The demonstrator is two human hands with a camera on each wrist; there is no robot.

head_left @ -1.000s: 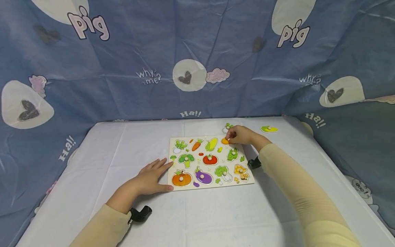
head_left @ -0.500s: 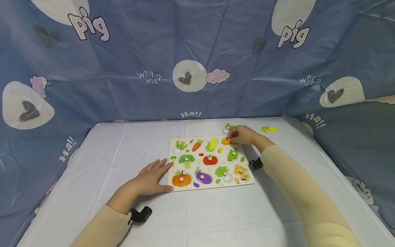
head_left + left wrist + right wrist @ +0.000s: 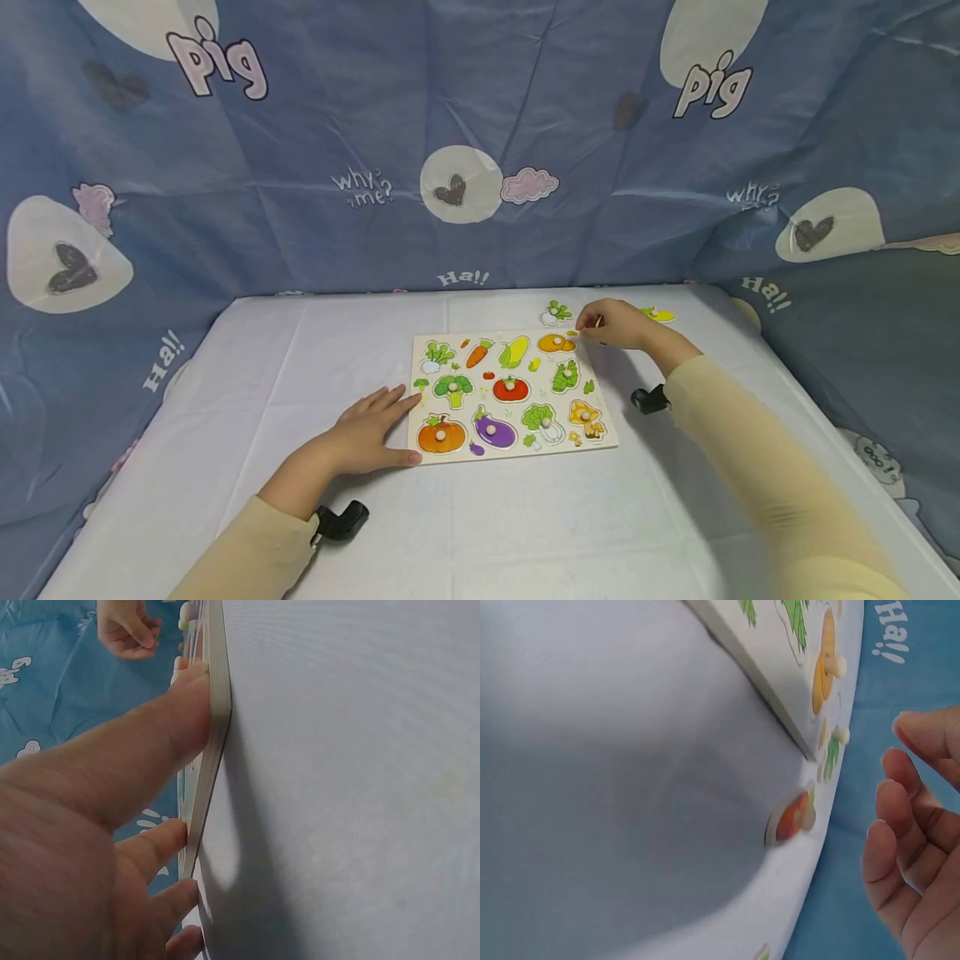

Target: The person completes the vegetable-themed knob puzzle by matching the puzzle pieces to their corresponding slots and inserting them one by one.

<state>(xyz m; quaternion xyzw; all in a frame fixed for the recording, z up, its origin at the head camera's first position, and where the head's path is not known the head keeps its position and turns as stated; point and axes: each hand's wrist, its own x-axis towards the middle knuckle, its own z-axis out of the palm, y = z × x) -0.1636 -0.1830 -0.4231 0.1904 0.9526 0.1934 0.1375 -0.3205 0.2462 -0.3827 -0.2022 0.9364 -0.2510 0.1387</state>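
Note:
A vegetable knob puzzle board (image 3: 542,385) lies flat on the table. My left hand (image 3: 375,432) rests with spread fingers along its left side, thumb (image 3: 187,705) on the near left corner. Over the far right corner, my right hand (image 3: 613,323) has its fingers loosely bent; nothing shows between them in the right wrist view. Just left of it, an orange squash piece (image 3: 557,342) sits in the top row. Beyond the board lie a white radish piece (image 3: 556,313) and a corn piece (image 3: 663,316). An orange-red knobbed piece (image 3: 791,820) is hidden under my right hand from the head view.
Other knobbed pieces fill the board, among them a pumpkin (image 3: 441,434), an eggplant (image 3: 495,428) and a tomato (image 3: 512,388). Carrot, corn and radish pictures in the top row show no knobs. A blue printed cloth (image 3: 480,242) hangs behind the white table (image 3: 525,533).
My right hand has let go of the orange squash piece and moved right, past the board's far right corner. The left hand stays in place.

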